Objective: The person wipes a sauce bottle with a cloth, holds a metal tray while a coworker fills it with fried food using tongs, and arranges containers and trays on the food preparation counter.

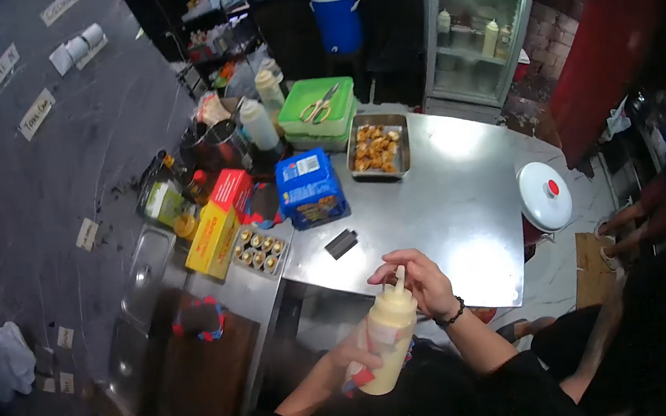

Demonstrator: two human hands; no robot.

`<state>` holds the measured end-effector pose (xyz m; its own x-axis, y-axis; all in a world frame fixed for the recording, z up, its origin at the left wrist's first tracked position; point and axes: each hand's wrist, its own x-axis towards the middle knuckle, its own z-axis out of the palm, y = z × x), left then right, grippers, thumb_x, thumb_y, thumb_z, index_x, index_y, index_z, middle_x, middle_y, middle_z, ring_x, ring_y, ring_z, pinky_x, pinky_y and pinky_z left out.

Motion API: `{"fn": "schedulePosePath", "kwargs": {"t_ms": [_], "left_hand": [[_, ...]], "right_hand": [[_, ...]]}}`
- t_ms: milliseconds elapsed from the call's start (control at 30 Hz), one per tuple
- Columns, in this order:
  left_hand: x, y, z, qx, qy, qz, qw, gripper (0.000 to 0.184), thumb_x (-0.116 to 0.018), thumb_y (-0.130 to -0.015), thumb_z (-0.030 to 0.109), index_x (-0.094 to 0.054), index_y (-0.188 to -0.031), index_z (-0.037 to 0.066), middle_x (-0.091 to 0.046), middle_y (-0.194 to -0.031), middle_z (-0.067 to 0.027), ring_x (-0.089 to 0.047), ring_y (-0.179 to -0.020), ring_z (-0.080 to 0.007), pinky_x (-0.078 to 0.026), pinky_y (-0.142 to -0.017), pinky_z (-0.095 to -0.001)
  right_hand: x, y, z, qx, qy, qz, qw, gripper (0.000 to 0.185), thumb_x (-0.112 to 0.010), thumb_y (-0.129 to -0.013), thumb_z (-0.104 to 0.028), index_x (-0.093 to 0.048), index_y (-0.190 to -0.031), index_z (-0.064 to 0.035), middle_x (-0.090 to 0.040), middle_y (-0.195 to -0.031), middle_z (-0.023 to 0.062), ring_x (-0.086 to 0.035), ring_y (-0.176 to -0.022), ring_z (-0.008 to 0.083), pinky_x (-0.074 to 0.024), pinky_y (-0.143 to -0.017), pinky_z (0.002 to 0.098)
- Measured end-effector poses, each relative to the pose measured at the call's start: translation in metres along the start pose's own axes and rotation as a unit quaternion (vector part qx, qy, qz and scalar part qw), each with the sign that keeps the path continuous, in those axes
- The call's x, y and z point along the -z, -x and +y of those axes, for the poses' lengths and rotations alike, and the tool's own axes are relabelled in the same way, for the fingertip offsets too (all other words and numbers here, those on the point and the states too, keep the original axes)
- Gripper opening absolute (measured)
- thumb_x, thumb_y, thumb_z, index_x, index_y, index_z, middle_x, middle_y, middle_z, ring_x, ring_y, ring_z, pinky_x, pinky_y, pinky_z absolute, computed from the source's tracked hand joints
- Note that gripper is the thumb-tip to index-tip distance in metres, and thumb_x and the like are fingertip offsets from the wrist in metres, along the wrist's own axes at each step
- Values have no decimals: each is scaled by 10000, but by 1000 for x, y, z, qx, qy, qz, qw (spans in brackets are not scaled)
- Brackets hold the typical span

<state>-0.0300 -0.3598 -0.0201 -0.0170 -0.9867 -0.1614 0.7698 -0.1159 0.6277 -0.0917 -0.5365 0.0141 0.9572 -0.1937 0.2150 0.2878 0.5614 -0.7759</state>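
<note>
My left hand (356, 348) is wrapped around the body of a squeeze bottle (389, 336) filled with a pale yellow sauce. The bottle leans slightly, its pointed nozzle upward, in front of my body near the steel table's edge. A red patch shows low on its side. Close behind the nozzle is my right hand (427, 281), fingers curved and apart; I cannot tell whether they touch it. A dark bracelet circles that wrist. On the table beyond my hands lies a small dark flat object (342, 244).
On the steel table (454, 210) stand a pan of browned food pieces (378, 146), a blue packet (310, 187), and green-lidded containers (317, 108) topped with scissors (320, 105). A yellow box (211, 241) and a tray of small rolls (260, 250) are left. Another person's arm (595, 346) shows at right.
</note>
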Motion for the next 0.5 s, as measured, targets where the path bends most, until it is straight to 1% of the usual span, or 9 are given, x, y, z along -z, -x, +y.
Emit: {"fn": "schedulePosePath", "kwargs": {"t_ms": [33,100,133,167,233,367,433,467,500], "left_hand": [[-1,-11,-3,-2,-8,-6,1000,742,-734,-497,104,-433,-1163,-28,-585,-978,-181,-608,-870,-281,-494,-787,-382],[-6,-32,-4,14,1,-41,999,754,-733,-503,94,-420,-1178,-28,-579,-996,-181,-598,-908,-282,-487,-809,-385],[-7,-39,-1,20,0,-60,998,793,-731,-505,89,-390,-1213,-18,-567,-1025,-182,-586,-939,-283,-478,-828,-387],[-10,-45,1,16,-1,-60,998,793,-731,-505,89,-390,-1213,-18,-567,-1025,-182,-586,-939,-283,-478,-828,-387],[-15,-52,8,16,22,-63,998,770,-764,-558,131,-378,-1211,-3,-552,-1021,-111,-593,-894,-198,-497,-771,-318],[-6,-61,28,21,30,-45,998,767,-759,-560,119,-374,-1212,-3,-551,-1031,-109,-592,-899,-192,-499,-772,-316],[3,-65,40,46,19,-61,997,760,-750,-567,109,-370,-1216,-3,-550,-1036,-111,-591,-900,-192,-500,-772,-314],[11,-67,46,40,25,-70,996,746,-740,-578,95,-369,-1218,-5,-554,-1031,-116,-591,-902,-194,-497,-778,-308],[14,-68,50,32,24,-71,997,746,-740,-578,95,-369,-1218,-5,-554,-1031,-116,-591,-902,-194,-497,-778,-308]], "right_hand": [[6,5,-6,8,5,-3,1000,349,-356,-942,-261,-467,-1138,5,-567,-1039,232,-556,-960,245,-435,-836,333],[20,11,-12,53,44,44,997,260,-372,-936,-189,-472,-1117,-30,-573,-1004,212,-567,-920,260,-440,-846,366],[24,11,-15,68,-10,66,995,217,-380,-928,-130,-472,-1105,-43,-574,-934,178,-569,-912,286,-446,-849,410],[30,9,-17,68,-9,63,996,217,-380,-928,-130,-472,-1105,-43,-574,-934,178,-569,-912,286,-446,-849,410],[38,4,-18,118,-48,71,989,205,-378,-930,-132,-476,-1086,-42,-558,-865,153,-565,-921,307,-452,-841,442],[44,-9,-14,130,-33,102,986,195,-377,-927,-121,-476,-1073,-38,-549,-861,152,-563,-925,319,-454,-838,459],[46,-20,-14,162,52,93,981,192,-369,-925,-103,-473,-1072,-36,-552,-884,153,-564,-917,316,-453,-845,467],[49,-25,-12,159,77,96,980,201,-388,-906,-98,-466,-1079,-34,-547,-926,156,-553,-954,328,-439,-872,486],[45,-31,-11,158,80,88,980,201,-388,-906,-98,-466,-1079,-34,-547,-926,156,-553,-954,328,-439,-872,486]]}}
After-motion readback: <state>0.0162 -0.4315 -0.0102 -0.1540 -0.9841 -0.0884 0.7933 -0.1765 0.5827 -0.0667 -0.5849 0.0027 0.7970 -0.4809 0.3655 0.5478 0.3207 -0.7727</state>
